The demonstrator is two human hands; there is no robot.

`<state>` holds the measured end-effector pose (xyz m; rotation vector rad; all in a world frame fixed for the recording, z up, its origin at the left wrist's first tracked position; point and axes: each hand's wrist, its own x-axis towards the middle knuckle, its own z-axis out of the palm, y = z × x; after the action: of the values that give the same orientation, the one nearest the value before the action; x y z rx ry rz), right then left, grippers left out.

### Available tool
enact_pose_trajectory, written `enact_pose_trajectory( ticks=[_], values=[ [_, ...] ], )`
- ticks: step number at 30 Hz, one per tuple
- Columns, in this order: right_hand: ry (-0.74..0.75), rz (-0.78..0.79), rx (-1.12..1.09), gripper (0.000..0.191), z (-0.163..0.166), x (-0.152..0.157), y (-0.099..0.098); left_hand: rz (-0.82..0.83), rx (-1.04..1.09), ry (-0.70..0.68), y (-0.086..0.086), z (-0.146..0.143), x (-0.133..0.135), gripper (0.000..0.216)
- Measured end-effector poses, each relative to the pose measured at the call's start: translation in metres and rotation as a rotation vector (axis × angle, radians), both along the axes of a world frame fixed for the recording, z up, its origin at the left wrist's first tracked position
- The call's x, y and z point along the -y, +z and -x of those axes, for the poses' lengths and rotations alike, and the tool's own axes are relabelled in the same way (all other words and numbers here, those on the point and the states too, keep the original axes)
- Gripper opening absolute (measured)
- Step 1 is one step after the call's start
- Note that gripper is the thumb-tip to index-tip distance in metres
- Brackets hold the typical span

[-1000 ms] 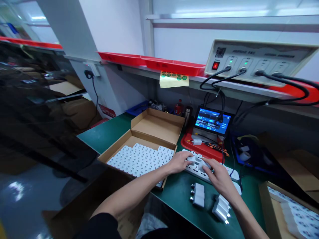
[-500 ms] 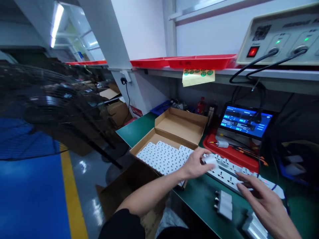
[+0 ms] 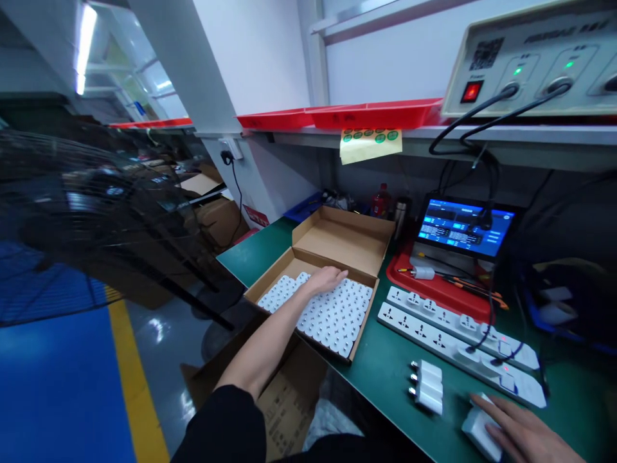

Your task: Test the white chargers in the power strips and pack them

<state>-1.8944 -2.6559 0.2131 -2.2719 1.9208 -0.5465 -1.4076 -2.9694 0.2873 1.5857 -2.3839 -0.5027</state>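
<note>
Plugs [image 3: 332, 315] stand pins-up in the box [image 3: 344, 241], probably to pack tightly, below the left hand [image 3: 326, 280]. Right of the box, the right hand [image 3: 525, 427] covers loose plugs [image 3: 477, 432]; whether either hand's fingers grip, I cannot tell.

Left bare hand [image 3: 328, 279], fingers partly obscured: grip on any of the silver-pinned white plastic plugs [image 3: 332, 318] beneath cannot be determined. Its forearm masks several rows and part of the near wall of the open brown cardboard box [image 3: 274, 276]. Right bare hand [image 3: 525, 426] motion-blurred, wrist cropped at the frame's lower right; it covers part of a glossy white plug cluster [image 3: 479, 432], contact uncertain. Beige metal instrument case [image 3: 542, 76]: cropped top and right, lettering illegible. Blue-lit rectangular screen [image 3: 443, 225]: text too small, partly blocked by a hanging black plug [image 3: 482, 220]. Black wire-caged fan [image 3: 101, 193]: blurred, cut by left edge.
</note>
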Motion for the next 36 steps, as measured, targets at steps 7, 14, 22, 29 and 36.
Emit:
enact_pose_trajectory(
  ticks=[7, 14, 22, 29, 36],
  values=[
    [-0.094, -0.099, -0.164, 0.044, -0.012, 0.008, 0.042, 0.299, -0.065, -0.203, -0.001, 0.051, -0.073, 0.043],
    [-0.016, 0.018, -0.088, 0.043, -0.082, 0.049, 0.081, 0.715, -0.033, -0.831, -0.03, 0.138, -0.209, 0.049],
    [-0.065, -0.137, -0.356, 0.04, -0.136, 0.113, 0.083, 0.782, -0.053, -1.021, -0.057, 0.147, -0.226, 0.006],
    [-0.07, -0.231, -0.43, 0.036, -0.14, 0.126, 0.082, 0.37, -0.269, -0.73, -0.029, 0.129, -0.181, 0.027],
    [-0.048, -0.106, -0.407, 0.046, -0.139, 0.11, 0.083, 0.17, -0.089, -0.476, 0.006, 0.14, -0.102, 0.025]
  ],
)
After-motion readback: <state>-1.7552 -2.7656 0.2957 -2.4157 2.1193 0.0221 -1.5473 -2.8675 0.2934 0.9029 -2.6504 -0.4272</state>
